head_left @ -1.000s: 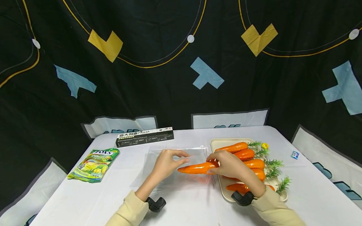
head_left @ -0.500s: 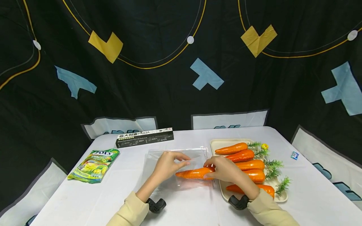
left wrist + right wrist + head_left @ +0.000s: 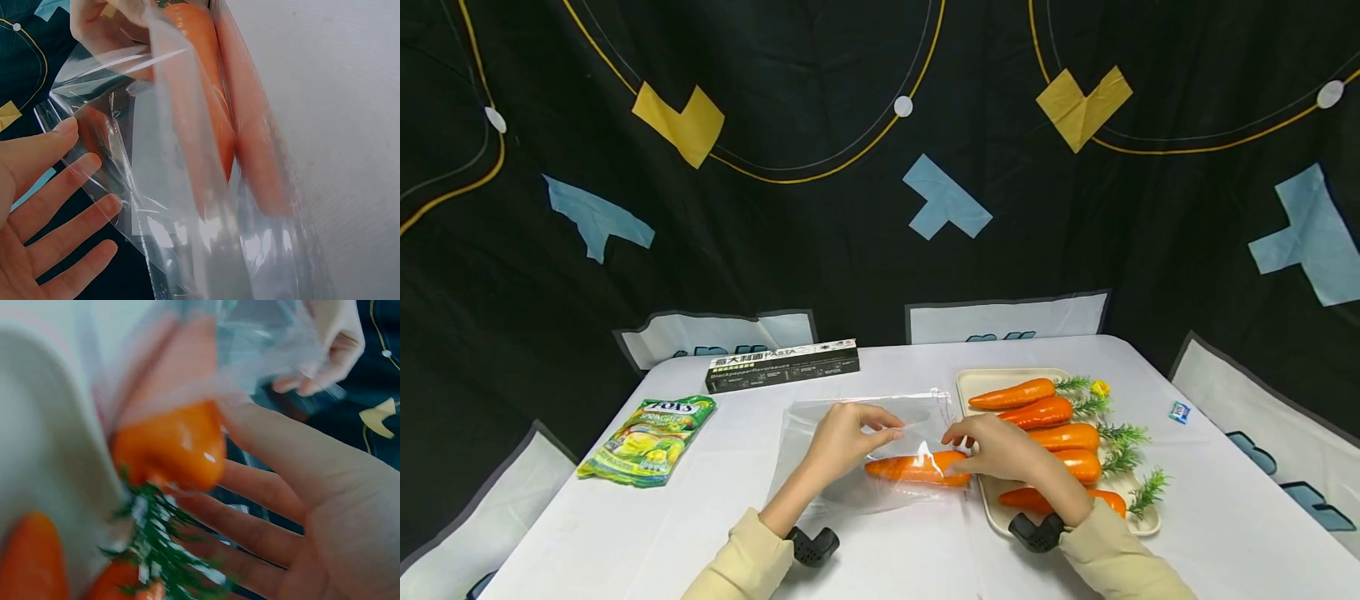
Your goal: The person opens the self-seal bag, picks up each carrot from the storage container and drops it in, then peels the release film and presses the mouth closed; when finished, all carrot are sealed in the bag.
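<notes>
An orange carrot (image 3: 913, 469) lies in a clear plastic bag (image 3: 820, 433). Film covers its tapered part, while the thick end (image 3: 178, 447) with green leaves sticks out of the mouth. My left hand (image 3: 844, 435) pinches the bag's raised edge between thumb and fingers. The thumb of my right hand (image 3: 1000, 450) touches the carrot's thick end. In the right wrist view that hand's other fingers (image 3: 250, 525) extend beside and below the carrot. A second pinkish-orange shape (image 3: 250, 131) shows through the film in the left wrist view; I cannot tell whether it is a reflection.
Several leafy carrots (image 3: 1063, 437) lie on a cream tray (image 3: 1000, 521) at the right. A Fox's candy bag (image 3: 651, 440) is at the left, with a black pasta box (image 3: 782, 367) behind. A small blue packet (image 3: 1179, 412) lies at the far right.
The carrot has moved down toward me and under the bag's film. My right fingers have loosened and lifted from its top. My left hand stays at the bag's edge.
</notes>
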Motion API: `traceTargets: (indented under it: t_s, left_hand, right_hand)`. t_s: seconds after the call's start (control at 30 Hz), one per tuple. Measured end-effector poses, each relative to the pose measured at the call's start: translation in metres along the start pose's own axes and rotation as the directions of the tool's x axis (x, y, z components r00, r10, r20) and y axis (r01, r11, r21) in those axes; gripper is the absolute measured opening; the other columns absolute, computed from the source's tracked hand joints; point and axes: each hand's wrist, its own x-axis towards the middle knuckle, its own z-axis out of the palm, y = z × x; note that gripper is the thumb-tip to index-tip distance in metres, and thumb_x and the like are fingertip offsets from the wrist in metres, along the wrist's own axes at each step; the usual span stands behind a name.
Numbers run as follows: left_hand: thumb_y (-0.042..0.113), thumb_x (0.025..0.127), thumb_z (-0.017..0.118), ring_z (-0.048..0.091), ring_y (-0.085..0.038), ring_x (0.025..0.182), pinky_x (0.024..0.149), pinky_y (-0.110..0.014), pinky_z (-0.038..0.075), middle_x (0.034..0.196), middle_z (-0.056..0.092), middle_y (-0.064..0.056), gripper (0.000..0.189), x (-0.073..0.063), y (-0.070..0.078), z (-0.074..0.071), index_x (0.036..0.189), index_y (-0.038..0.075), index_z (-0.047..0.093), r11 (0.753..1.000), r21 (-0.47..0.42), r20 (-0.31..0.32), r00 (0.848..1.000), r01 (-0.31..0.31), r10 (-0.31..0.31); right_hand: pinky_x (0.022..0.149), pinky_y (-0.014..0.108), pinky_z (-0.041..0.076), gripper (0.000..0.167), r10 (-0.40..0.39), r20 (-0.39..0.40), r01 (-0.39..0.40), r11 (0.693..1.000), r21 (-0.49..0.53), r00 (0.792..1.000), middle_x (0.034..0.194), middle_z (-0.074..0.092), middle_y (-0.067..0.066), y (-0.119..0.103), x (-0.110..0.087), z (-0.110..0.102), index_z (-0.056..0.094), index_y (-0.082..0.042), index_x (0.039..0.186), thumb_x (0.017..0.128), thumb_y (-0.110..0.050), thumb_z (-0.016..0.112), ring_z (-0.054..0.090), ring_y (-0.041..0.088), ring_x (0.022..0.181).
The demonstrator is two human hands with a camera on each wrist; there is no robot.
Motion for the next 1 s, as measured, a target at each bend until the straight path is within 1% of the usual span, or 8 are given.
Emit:
traceTargets:
  t_s: [0.17,0.37,0.5,0.67,0.77,0.9,1.0]
  left_hand:
    - [0.026,0.083,0.077,0.067,-0.009,0.08,0.072,-0.035,0.053,0.088,0.073,0.013,0.008,0.0,0.0,-0.001,0.09,0.023,0.079,1.0,-0.012,0.001,1.0,0.008,-0.008]
    - [0.025,0.083,0.077,0.067,-0.01,0.079,0.07,-0.034,0.052,0.086,0.073,0.012,0.007,0.0,0.0,-0.002,0.089,0.022,0.079,1.0,-0.025,-0.006,1.0,0.014,-0.014]
    - [0.026,0.083,0.077,0.068,-0.012,0.08,0.068,-0.03,0.051,0.085,0.073,0.012,0.008,0.0,-0.001,-0.003,0.09,0.022,0.079,1.0,-0.018,-0.008,1.0,0.019,-0.019]
    - [0.027,0.083,0.077,0.068,-0.011,0.079,0.067,-0.028,0.05,0.085,0.072,0.013,0.009,0.0,-0.002,-0.002,0.09,0.021,0.079,1.0,-0.012,-0.007,1.0,0.016,-0.016]
    - [0.027,0.083,0.077,0.067,-0.01,0.078,0.067,-0.027,0.05,0.084,0.072,0.014,0.009,0.0,-0.002,-0.002,0.09,0.022,0.079,1.0,-0.006,-0.01,1.0,0.015,-0.015]
    - [0.027,0.083,0.077,0.067,-0.009,0.078,0.068,-0.027,0.05,0.085,0.072,0.014,0.008,0.0,-0.001,-0.002,0.089,0.023,0.079,1.0,-0.002,-0.011,1.0,0.015,-0.015]
    - [0.026,0.083,0.077,0.067,-0.01,0.079,0.067,-0.028,0.05,0.085,0.072,0.013,0.008,0.0,-0.001,-0.002,0.09,0.022,0.079,1.0,-0.004,-0.01,1.0,0.01,-0.01]
  right_hand:
    - [0.073,0.031,0.051,0.033,0.009,0.045,-0.01,1.0,0.009,0.999,0.1,0.069,0.002,0.003,-0.008,-0.016,0.072,-0.007,0.106,0.079,-0.023,0.081,0.061,0.021,0.086]
    - [0.072,0.03,0.052,0.031,0.006,0.097,-0.011,0.999,0.043,0.995,0.1,0.07,0.005,0.01,-0.017,-0.031,0.071,-0.005,0.104,0.078,-0.018,0.081,0.062,0.023,0.086]
    - [0.069,0.026,0.051,0.025,-0.002,0.117,-0.005,0.998,0.056,0.993,0.093,0.069,0.001,0.015,-0.022,-0.036,0.072,-0.006,0.098,0.077,-0.016,0.082,0.062,0.019,0.08]
    - [0.063,0.024,0.047,0.023,0.02,0.14,-0.024,0.999,0.032,0.99,0.08,0.064,-0.006,0.016,-0.024,-0.038,0.073,-0.011,0.091,0.071,-0.014,0.085,0.054,0.009,0.07]
    - [0.06,0.024,0.046,0.02,0.007,0.129,-0.01,1.0,0.02,0.992,0.075,0.062,-0.008,0.016,-0.024,-0.037,0.074,-0.011,0.088,0.071,-0.009,0.084,0.051,0.006,0.066]
    - [0.058,0.022,0.048,0.016,-0.033,0.084,0.033,0.999,0.004,0.996,0.073,0.062,-0.011,0.018,-0.022,-0.035,0.074,-0.01,0.083,0.072,-0.001,0.081,0.052,0.003,0.064]
    - [0.058,0.021,0.048,0.014,-0.034,0.053,0.034,0.999,0.001,0.998,0.071,0.061,-0.012,0.018,-0.02,-0.034,0.073,-0.012,0.081,0.075,-0.001,0.08,0.052,0.002,0.063]
